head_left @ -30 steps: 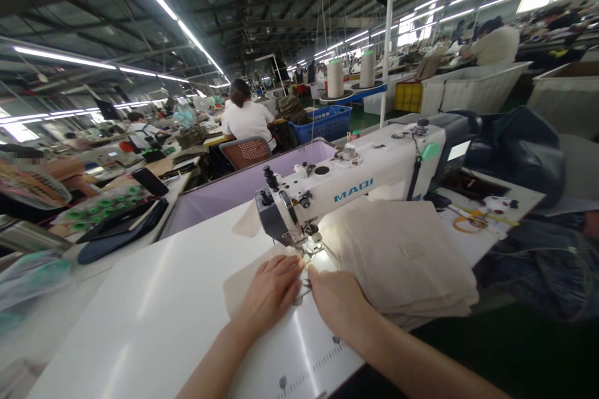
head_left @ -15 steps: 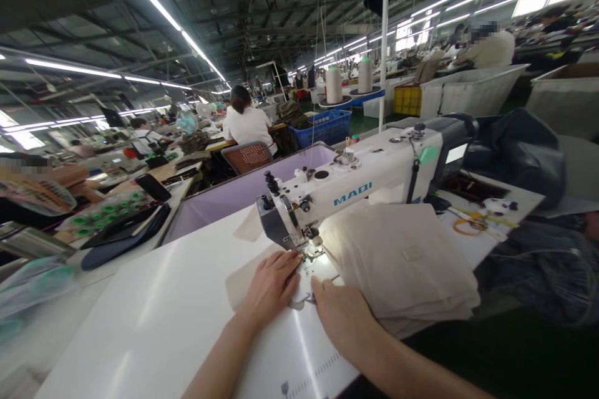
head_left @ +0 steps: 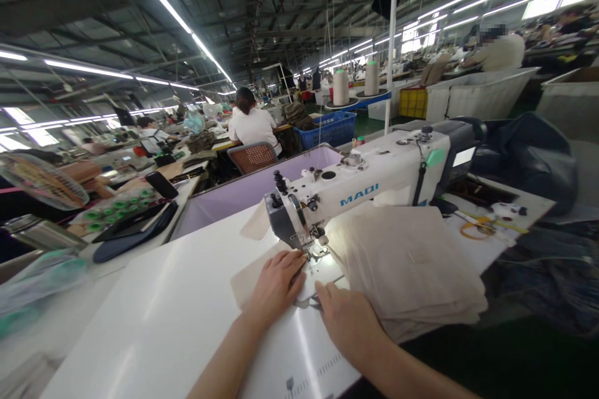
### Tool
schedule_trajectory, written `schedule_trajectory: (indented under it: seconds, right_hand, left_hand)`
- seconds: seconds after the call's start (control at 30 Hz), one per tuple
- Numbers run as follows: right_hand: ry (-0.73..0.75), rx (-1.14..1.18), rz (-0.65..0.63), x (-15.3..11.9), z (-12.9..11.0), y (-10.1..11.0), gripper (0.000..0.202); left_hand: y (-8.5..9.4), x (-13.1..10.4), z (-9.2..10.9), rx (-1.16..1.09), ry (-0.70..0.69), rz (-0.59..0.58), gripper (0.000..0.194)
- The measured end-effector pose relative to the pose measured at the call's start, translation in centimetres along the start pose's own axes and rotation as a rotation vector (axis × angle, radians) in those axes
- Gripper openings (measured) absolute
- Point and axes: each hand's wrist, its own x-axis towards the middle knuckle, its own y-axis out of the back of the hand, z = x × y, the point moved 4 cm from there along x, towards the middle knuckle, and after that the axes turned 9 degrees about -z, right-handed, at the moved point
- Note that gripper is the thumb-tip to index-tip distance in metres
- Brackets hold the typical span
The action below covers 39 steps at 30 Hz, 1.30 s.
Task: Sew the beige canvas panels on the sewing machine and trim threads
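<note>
My left hand lies over a beige fabric piece, its fingers stretched toward the presser foot of a white sewing machine. Just right of it, my right hand is closed, with thumb and forefinger together by the needle plate. A small grey metallic thing shows beside those fingertips; whether they grip it or the edge of a piece is hard to make out. A thick stack of beige fabric lies under the machine arm, right of my right hand. Another beige piece rests behind the needle head.
The white table extends left. Orange-handled scissors lie at the right by the machine. Behind are a lilac-lined bin, a blue crate and thread cones. A co-worker in white sits ahead, facing away.
The whole view has shifted slightly, so things sit a little farther right. Both hands keep nearly the same places by the presser foot.
</note>
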Motion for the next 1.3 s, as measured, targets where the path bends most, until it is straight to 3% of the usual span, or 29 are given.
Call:
schedule_trajectory:
  seconds: [0.17,0.33,0.53,0.63,0.73,0.83,0.93,1.13,1.3]
  right_hand:
    - [-0.005,-0.013,0.026,-0.1,0.4,-0.6,0.033]
    - [0.015,-0.034,0.038,-0.3,0.7,-0.8,0.04]
    - [-0.001,0.026,0.012,-0.4,0.9,-0.6,0.042]
    - [-0.013,0.21,0.083,-0.5,1.6,-0.1,0.045]
    - [-0.011,0.475,0.214,-0.5,2.9,1.0,0.04]
    - [-0.013,0.635,0.249,-0.6,3.8,2.0,0.037]
    - [0.046,0.695,0.196,-0.8,3.7,2.8,0.036]
    - [0.221,0.691,-0.051,-2.1,1.7,3.2,0.045]
    - [0.27,0.593,-0.091,-2.9,1.3,2.4,0.052]
  left_hand:
    - [0.1,-0.3,0.8,-0.001,0.056,0.003,0.034]
    - [0.9,-2.1,2.0,-0.092,0.057,-0.017,0.034]
    - [1.2,-3.9,0.6,-0.123,0.033,-0.028,0.044]
    - [1.1,-4.3,-0.2,0.059,0.262,-0.094,0.028]
    - [1.2,-5.1,-0.3,0.231,0.58,-0.182,0.031]
    - [1.3,-6.0,0.4,0.261,0.742,-0.266,0.036]
    - [1.5,-6.5,0.9,0.255,0.8,-0.331,0.039]
    - [1.9,-6.6,1.5,0.255,0.829,-0.36,0.042]
    - [2.2,-6.7,1.6,0.228,0.854,-0.376,0.039]
